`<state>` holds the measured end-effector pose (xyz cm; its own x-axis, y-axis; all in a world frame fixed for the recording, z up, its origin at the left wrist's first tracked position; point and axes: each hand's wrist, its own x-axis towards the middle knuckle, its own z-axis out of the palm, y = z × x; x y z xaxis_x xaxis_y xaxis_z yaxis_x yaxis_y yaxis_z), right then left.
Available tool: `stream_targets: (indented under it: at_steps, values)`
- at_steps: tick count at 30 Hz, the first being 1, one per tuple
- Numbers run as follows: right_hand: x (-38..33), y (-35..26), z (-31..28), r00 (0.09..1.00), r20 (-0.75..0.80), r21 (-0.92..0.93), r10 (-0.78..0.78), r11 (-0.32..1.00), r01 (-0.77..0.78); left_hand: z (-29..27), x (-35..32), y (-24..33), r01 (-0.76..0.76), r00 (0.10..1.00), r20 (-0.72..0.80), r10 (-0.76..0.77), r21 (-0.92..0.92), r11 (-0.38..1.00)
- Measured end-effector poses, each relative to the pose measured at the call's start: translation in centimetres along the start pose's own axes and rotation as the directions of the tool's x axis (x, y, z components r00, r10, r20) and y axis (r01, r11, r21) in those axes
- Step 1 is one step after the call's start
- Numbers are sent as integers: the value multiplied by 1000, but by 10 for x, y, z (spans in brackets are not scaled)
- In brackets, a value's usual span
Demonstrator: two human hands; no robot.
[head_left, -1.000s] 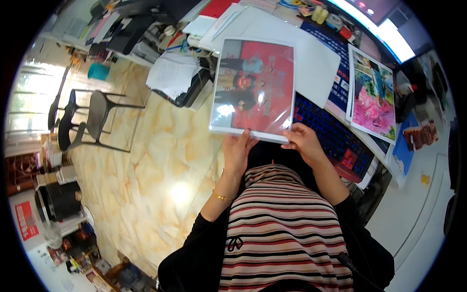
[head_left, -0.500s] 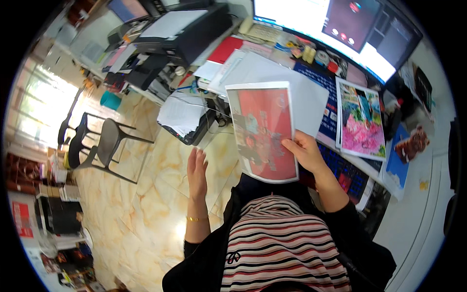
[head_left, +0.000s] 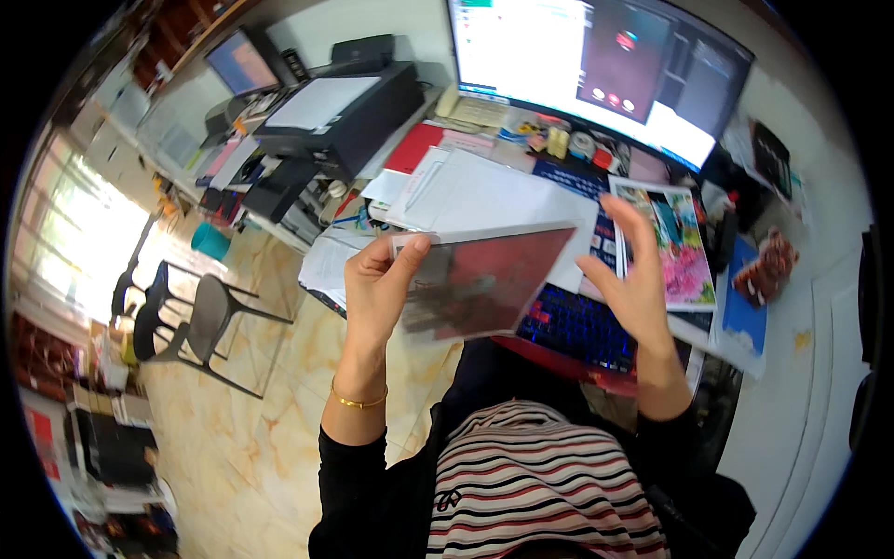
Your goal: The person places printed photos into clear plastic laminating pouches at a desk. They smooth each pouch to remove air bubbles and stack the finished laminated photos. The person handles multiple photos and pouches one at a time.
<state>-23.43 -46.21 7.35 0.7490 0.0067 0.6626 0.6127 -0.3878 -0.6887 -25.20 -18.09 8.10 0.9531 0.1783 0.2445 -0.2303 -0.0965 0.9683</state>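
My left hand (head_left: 377, 284) grips the left edge of a large red photo print (head_left: 484, 279), held tilted almost flat above my lap and the desk's front edge. My right hand (head_left: 638, 279) hovers at the print's right edge with fingers spread, apart from it or barely touching; contact is hard to judge. A gold bracelet sits on my left wrist. Under the print lies a keyboard with blue backlit keys (head_left: 577, 328).
White sheets (head_left: 484, 196) and a colourful flower print (head_left: 680, 247) lie on the desk. A black printer (head_left: 340, 116) stands at the back left, a wide monitor (head_left: 596, 65) behind. Grey chairs (head_left: 200, 317) stand on the tiled floor to the left.
The print went from upright in my right hand to nearly flat. My left hand came up and took its left edge; my right hand let go and opened.
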Motion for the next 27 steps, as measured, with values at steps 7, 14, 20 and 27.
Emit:
stream_targets:
  at_steps: [7, 14, 20, 27]
  values:
    - [66, -65, 35, 753, 655, -93, -58, 983, 157, 30, -5, 28, -480, 877, 180, 445, 290, 828]
    - [76, -44, 25, 694, 719, 9, 16, 999, -32, 5, 0, 39, -187, 979, 108, 172, 151, 971]
    - [69, -19, -6, 665, 718, -39, 204, 966, -255, -25, 9, 25, -81, 996, -40, 83, 50, 995]
    - [56, 7, 4, 788, 587, 318, 184, 843, -434, -23, 10, 15, -26, 999, -40, 19, -181, 983]
